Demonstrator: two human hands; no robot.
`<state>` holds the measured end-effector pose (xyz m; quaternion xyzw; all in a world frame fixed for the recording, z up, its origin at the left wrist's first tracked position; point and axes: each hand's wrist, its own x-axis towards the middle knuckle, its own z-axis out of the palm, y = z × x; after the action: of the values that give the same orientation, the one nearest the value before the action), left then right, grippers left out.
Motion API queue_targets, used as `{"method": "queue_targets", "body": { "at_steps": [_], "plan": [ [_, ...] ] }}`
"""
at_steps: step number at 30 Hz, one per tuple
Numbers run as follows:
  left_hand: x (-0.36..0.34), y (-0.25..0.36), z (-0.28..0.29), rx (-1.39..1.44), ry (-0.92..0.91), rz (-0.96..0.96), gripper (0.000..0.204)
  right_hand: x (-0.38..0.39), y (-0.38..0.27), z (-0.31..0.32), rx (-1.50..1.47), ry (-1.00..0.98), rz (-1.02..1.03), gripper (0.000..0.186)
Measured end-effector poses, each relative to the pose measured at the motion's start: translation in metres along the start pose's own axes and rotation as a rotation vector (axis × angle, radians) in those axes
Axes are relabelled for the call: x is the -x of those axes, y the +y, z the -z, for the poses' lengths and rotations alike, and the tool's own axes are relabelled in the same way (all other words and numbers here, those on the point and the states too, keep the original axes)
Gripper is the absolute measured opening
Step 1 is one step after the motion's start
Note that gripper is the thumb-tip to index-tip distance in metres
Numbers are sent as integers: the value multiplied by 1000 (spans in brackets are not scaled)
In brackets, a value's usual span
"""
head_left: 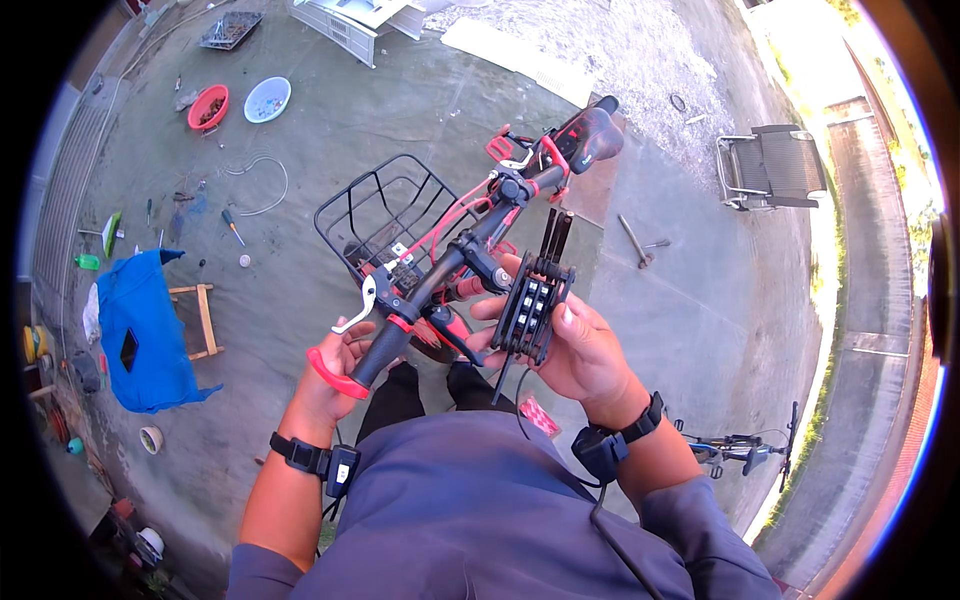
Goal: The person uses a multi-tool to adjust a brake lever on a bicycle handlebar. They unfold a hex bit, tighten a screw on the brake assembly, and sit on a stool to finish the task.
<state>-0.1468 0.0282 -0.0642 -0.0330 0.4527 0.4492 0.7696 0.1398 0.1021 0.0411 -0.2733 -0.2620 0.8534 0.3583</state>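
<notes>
My right hand [585, 350] holds a black folding multi-tool [530, 315] upright in front of the bicycle, thumb on its near side and fingertips behind it. Several dark bits stick out from its top and a thin one points down. At the left end of the bicycle handlebar [425, 290], my left hand [335, 375] is closed around the black rubber grip [375, 355] beside a red bar end [335, 375]. The grip hides part of its fingers. A white brake lever [365, 303] lies just above that hand. The bicycle's black wire basket [385, 215] and dark saddle [595, 140] are beyond.
A blue cloth [150, 335] with a phone covers a wooden-legged stool at left. A screwdriver [232, 226] and other tools lie on the ground nearby. Red [208, 107] and white [268, 100] basins stand farther off. At right are a hammer [635, 242], a folding chair [770, 168] and another bicycle [740, 448].
</notes>
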Motion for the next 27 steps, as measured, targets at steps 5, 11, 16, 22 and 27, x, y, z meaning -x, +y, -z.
{"method": "queue_targets", "body": {
  "at_steps": [5,11,16,22,27],
  "plan": [
    [5,-2,18,-62,67,-44,44,7,-11,8,-176,-16,-30,72],
    [10,-5,27,-54,187,-94,42,8,-14,19,-184,-20,-10,68],
    [17,-4,16,-99,265,-96,45,6,-15,27,-217,-13,1,65],
    [19,-7,18,-89,265,-98,46,4,-16,31,-305,-37,23,56],
    [19,-8,19,-91,240,-101,46,4,-16,30,-308,-37,27,55]
  ]
}}
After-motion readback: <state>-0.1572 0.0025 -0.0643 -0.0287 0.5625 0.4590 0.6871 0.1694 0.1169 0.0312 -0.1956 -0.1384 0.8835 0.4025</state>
